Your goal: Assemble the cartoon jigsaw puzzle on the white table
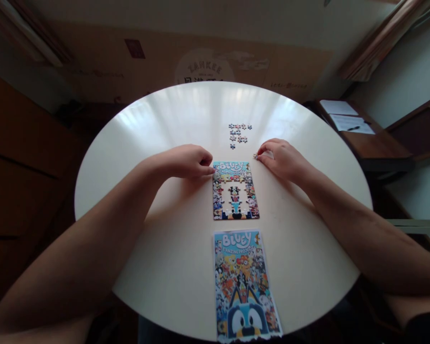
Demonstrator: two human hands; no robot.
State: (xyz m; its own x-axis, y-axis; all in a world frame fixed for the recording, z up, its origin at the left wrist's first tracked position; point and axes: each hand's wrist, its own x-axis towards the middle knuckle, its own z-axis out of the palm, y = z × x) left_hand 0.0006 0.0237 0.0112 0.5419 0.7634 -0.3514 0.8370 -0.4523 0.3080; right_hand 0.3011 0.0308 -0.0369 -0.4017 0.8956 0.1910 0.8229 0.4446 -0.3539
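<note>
A partly filled jigsaw puzzle (253, 195) lies mid-table, its border assembled around a pale gap with some joined pieces in the centre. My left hand (191, 161) rests at its upper left edge, fingers curled together; whether anything is between them is hidden. To the upper right of the puzzle, my right hand (277, 156) pinches a small puzzle piece (255, 155) at the tabletop. Several loose pieces (242, 139) lie in short rows beyond the puzzle. Nearest me is a printed picture sheet (241, 282) with the full Bluey image.
The white oval table (157, 114) reflects light at its far side. A brown side table (383, 143) at the right holds papers (351, 123) and a dark pen (353, 128). Curtains hang at both upper corners, and a printed banner covers the wall behind.
</note>
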